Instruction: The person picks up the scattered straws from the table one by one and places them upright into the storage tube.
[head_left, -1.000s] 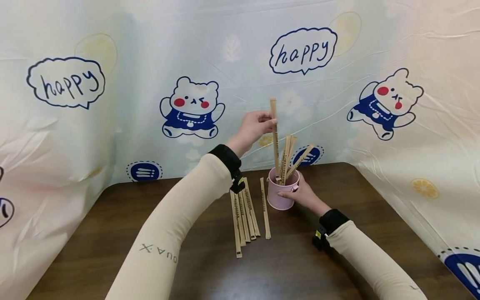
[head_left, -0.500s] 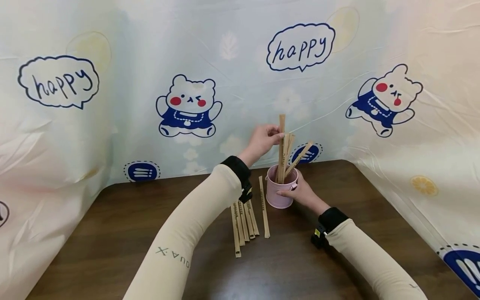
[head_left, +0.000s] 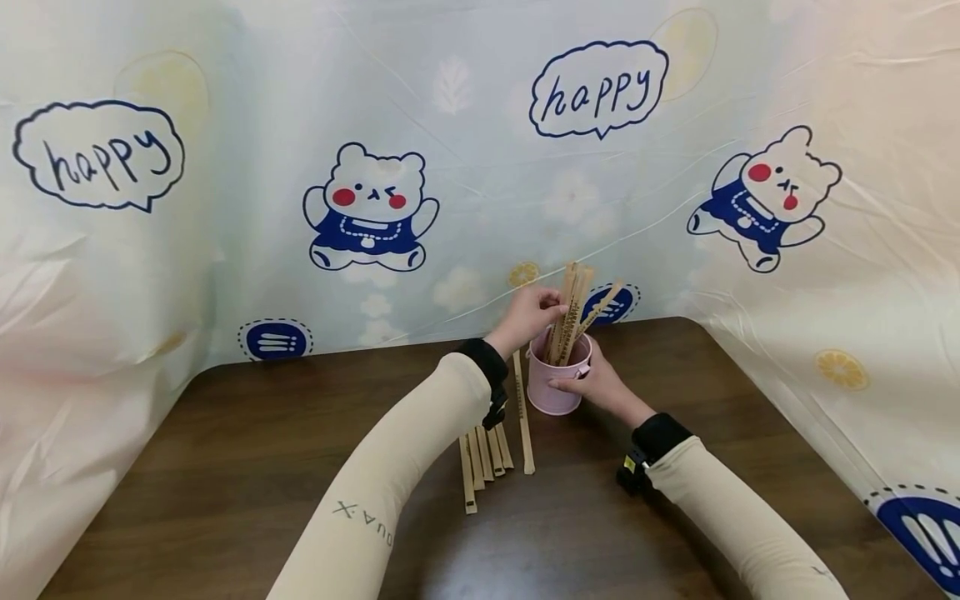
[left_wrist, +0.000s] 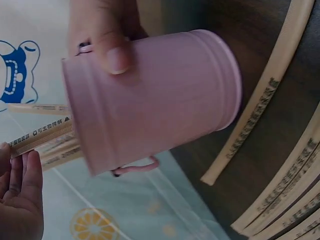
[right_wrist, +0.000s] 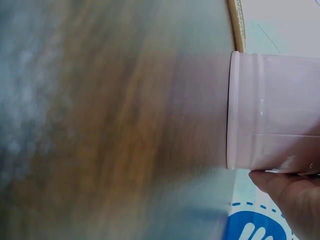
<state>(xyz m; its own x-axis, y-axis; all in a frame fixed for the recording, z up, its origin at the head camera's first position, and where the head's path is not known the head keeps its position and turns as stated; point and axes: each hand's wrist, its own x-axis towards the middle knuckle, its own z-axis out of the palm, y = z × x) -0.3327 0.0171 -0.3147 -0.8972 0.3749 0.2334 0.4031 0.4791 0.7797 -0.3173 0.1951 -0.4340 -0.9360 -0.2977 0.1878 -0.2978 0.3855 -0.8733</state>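
A small pink bucket (head_left: pixel 553 393) stands on the table with several paper-wrapped straws (head_left: pixel 577 317) upright or leaning in it. My left hand (head_left: pixel 531 317), just above the rim, pinches one paper-wrapped straw (left_wrist: pixel 42 136) between thumb and fingers; its lower part is inside the bucket. My right hand (head_left: pixel 606 385) grips the bucket's right side, thumb on the front in the left wrist view. In the right wrist view, fingertips touch the bucket wall (right_wrist: pixel 285 110). One loose straw (head_left: pixel 523 429) lies left of the bucket.
Several more wrapped straws (head_left: pixel 483 457) lie side by side on the brown wooden table (head_left: pixel 360 467), partly hidden beneath my left wrist. A printed cloth (head_left: pixel 480 167) with bears hangs close behind the table.
My left hand has moved down and slightly right, lowering the pinched straw into the bucket among the others. My right hand has kept its grip on the bucket.
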